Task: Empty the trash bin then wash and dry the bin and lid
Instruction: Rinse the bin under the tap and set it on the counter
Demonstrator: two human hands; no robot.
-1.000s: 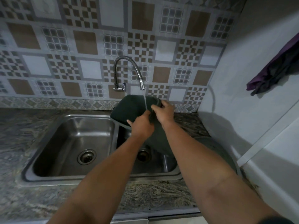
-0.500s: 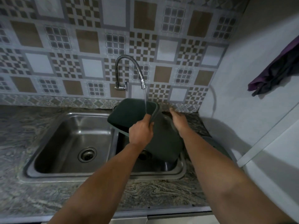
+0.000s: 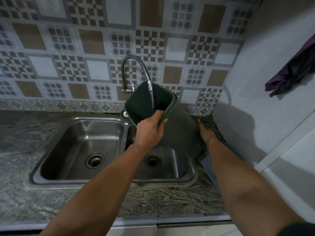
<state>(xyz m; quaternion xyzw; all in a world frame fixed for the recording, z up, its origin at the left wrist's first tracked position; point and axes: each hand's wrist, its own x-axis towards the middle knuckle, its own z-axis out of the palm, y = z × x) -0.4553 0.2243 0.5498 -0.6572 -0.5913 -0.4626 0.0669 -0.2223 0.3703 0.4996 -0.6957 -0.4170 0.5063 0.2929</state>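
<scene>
Left hand (image 3: 149, 129) grips the rim of the tilted dark green plastic bin (image 3: 177, 126) under the running flexible metal faucet (image 3: 136, 74); right hand (image 3: 205, 133), fingers open, lies flat against its side.

A purple cloth (image 3: 293, 72) is hanging on the right wall. Patterned tiles (image 3: 95, 40) are covering the wall behind the marbled desk (image 3: 170, 203).

Dim, cool light; soft shadow on right wall (image 3: 255, 120), glare in sink (image 3: 95, 126), wide-angle bending at edges, mild overall softness.
</scene>
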